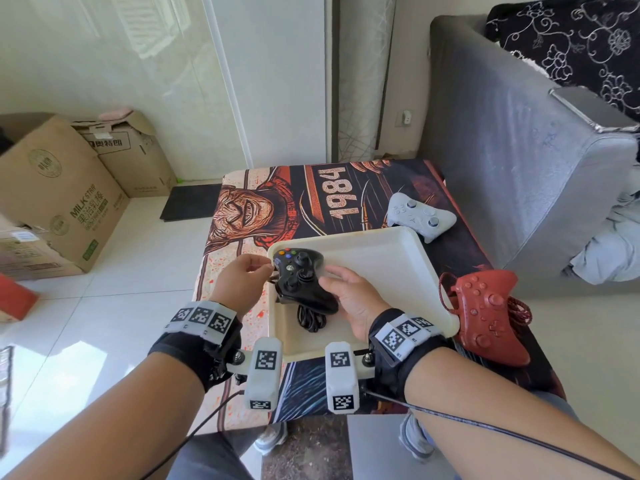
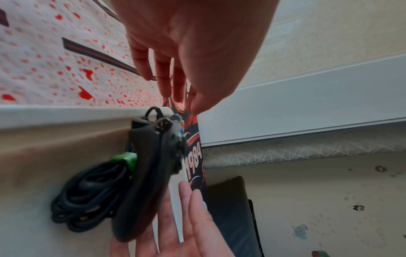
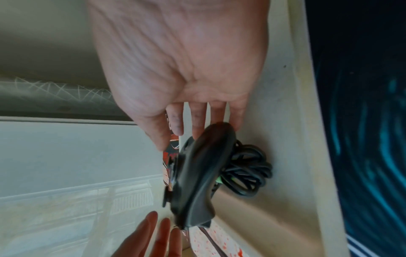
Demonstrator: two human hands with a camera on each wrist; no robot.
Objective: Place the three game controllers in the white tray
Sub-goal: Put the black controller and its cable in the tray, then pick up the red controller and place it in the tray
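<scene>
A black wired controller (image 1: 300, 279) (image 2: 149, 173) (image 3: 197, 173) lies in the left part of the white tray (image 1: 391, 258), with its coiled cable (image 1: 310, 318) beside it towards me. My left hand (image 1: 254, 270) (image 2: 186, 52) hovers just left of it with relaxed fingers and holds nothing. My right hand (image 1: 346, 291) (image 3: 180, 60) is at its right grip, fingers straight, close to or lightly touching it. A white controller (image 1: 419, 215) lies on the table beyond the tray. A red controller (image 1: 485, 315) with a red braided cable lies right of the tray.
The small table is covered by a printed mat (image 1: 311, 195) marked 1984. A grey sofa (image 1: 519, 150) stands close on the right. Cardboard boxes (image 1: 59, 188) sit on the tiled floor to the left. My feet are under the near table edge.
</scene>
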